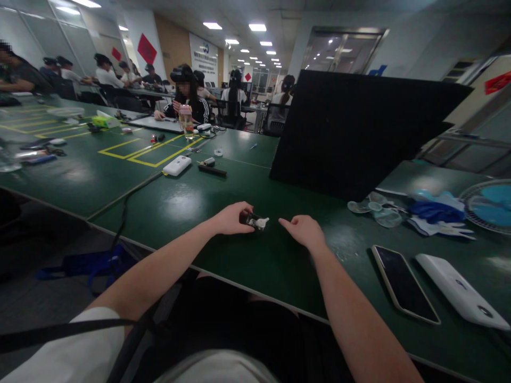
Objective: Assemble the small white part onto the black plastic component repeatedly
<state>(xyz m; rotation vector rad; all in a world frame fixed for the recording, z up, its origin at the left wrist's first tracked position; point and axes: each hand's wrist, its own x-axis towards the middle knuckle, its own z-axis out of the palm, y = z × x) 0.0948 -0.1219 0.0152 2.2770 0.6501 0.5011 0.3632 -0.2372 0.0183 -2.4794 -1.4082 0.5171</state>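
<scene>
My left hand (235, 218) is closed round a small black and white mechanical part (260, 222), held just above the green table (235, 255). The part's white end points right, toward my other hand; its exact kind is too small to make out. A short gap to the right, my right hand (305, 231) has its index finger stretched toward the part while the other fingers curl in. That hand touches nothing that I can see.
A large black panel (343, 127) stands tilted behind my right hand. To the right lie a clear fan blade (379, 208), blue and white gloves (439, 215), a phone (405, 282) and a white power bank (461, 290). Another power bank (177, 165) lies left. A person (187, 98) sits opposite.
</scene>
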